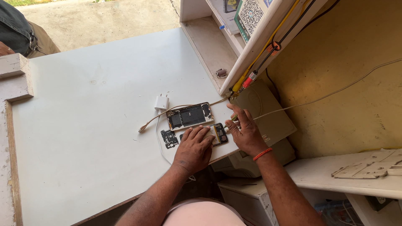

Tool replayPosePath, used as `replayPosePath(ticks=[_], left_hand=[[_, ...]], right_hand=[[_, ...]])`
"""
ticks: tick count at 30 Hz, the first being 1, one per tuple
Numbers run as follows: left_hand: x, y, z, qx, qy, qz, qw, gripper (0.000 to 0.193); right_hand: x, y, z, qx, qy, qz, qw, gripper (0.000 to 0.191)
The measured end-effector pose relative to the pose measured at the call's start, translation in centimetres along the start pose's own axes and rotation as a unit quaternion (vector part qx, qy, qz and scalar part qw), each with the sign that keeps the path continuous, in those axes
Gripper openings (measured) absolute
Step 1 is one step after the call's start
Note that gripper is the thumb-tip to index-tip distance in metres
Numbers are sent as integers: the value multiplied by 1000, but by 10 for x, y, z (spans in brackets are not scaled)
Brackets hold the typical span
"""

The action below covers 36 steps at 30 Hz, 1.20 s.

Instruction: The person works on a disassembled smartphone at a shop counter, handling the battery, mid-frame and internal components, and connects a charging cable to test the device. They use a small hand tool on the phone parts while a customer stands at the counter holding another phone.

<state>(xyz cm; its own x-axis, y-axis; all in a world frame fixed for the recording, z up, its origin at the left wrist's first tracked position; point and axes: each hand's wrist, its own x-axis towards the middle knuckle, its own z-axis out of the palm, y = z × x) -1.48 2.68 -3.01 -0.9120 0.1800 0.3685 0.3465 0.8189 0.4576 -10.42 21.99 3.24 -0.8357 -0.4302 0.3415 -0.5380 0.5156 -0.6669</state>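
Pressed flat under the left hand (193,147), fingers spread and extended, palm down: an opened phone (218,134), lying near the front edge of the white table (83,138), long axis running left to right, only its right end with the dark inner parts showing past the fingertips. Directly beneath and just ahead of both hands, then, with the left on top of it and the right hand (244,133) touching in from its right end. Curled around a thin screwdriver (233,119) with a yellow-green handle, thumb and fingers closed in a pinch, tip angled down toward the exposed right end of the phone; exact contact point too small to tell. Just beyond, parallel and close, a second phone body (189,116) with its back removed. Beside the left fingers, a small black cover piece (168,138). Farther back, a white charger plug (161,102) with a white cable (155,121) looping across the table.
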Motion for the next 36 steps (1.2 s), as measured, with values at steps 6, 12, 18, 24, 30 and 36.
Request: replayPosePath(ticks=[6,12,18,24,30,36], left_hand=[[1,0,-1,-7,2,-2,1000,34],[1,-1,-1,-5,-2,-1,1000,36],[1,0,-1,-4,-4,-6,1000,35],[1,-2,1,2,-6,-4,1000,35],[1,-2,1,1,-6,-4,1000,35],[1,-2,1,-4,-3,-5,1000,34]], right_hand=[[3,-2,-1,26,-4,-8,1000,48],[8,-2,-7,-12,-45,-24,999,58],[17,-4,-18,-48,-81,-18,995,45],[35,0,-25,-315,-138,115,932,43],[36,-4,-24,-241,-228,-29,943,18],[41,-14,-34,-143,-170,-152,963,20]])
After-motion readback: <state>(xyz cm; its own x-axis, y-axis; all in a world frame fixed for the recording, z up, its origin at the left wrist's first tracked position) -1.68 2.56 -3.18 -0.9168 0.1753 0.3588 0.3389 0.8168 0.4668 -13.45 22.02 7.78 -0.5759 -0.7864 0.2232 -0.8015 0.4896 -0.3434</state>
